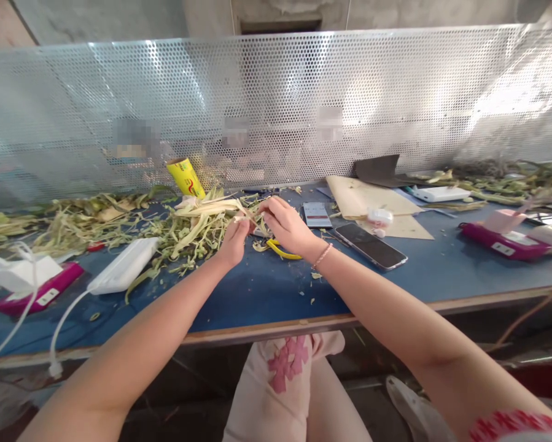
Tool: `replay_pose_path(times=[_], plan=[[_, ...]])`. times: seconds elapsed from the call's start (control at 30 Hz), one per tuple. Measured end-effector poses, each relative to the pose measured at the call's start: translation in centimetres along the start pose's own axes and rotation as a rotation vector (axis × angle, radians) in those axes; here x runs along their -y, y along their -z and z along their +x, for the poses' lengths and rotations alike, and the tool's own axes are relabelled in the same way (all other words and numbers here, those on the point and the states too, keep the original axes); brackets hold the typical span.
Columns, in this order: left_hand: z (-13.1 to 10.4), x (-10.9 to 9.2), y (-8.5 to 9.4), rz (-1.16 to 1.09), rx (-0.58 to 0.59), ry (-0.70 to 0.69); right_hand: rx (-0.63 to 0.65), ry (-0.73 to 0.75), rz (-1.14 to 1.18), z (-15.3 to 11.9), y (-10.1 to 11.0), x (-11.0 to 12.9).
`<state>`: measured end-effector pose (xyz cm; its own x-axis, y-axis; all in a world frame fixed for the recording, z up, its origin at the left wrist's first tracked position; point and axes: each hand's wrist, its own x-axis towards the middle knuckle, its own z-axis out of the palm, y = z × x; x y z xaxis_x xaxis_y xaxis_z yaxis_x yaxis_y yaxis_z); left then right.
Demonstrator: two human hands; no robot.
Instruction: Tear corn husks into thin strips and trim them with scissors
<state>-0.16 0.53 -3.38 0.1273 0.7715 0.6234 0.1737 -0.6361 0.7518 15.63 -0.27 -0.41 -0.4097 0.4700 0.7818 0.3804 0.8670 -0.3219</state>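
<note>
My left hand (236, 241) is closed at the right edge of a pile of dry green plant stalks and leaves (186, 230). Its fingertips are pressed together, and what they pinch is too small to make out. Close beside it, my right hand (287, 226) is curled with the fingertips pointing toward the left hand. Thin pale strands show around the gap between the two hands. Under my right hand lies a tool with a yellow handle (282, 250), its other end hidden. Long pale husk strips (211, 207) lie across the top of the pile.
A yellow tube (186, 177) stands tilted behind the pile, before a perforated metal screen (294, 80). Left are a white power bank (124, 265) on a cable and a magenta box (38, 291). Right are a dark phone (371, 245), a lit phone (317, 215) and brown paper (363, 195).
</note>
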Motion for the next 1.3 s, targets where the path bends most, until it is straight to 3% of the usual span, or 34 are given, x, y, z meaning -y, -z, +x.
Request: replay_pose_path(times=[0.13, 0.33, 0.43, 0.57, 0.63, 0.8, 0.97, 1.3], plan=[[0.1, 0.5, -0.1, -0.136, -0.001, 0.067, 0.023, 0.159, -0.099, 0.1, -0.2, -0.2], [0.2, 1.1, -0.2, -0.082, -0.032, 0.128, 0.095, 0.139, -0.104, 0.0, -1.3, -0.6], [0.4, 0.0, 0.0, 0.079, -0.024, 0.053, 0.112, 0.131, -0.161, 0.0, -1.6, -0.9], [0.9, -1.7, 0.2, 0.358, -0.064, -0.163, 0.113, 0.116, -0.267, 0.0, -1.8, -0.8], [1.0, -2.0, 0.3, 0.454, -0.09, -0.182, 0.109, 0.108, -0.311, 0.0, -1.8, -0.6], [0.8, -2.0, 0.1, 0.487, -0.061, -0.009, 0.18, 0.002, -0.364, 0.1, -1.5, 0.0], [0.6, -2.1, -0.3, 0.439, -0.098, 0.078, 0.188, -0.146, -0.25, 0.2, -1.5, 0.3], [0.8, -2.1, -0.5, 0.377, -0.171, 0.142, 0.124, -0.138, 0.021, 0.4, -1.8, -0.1]])
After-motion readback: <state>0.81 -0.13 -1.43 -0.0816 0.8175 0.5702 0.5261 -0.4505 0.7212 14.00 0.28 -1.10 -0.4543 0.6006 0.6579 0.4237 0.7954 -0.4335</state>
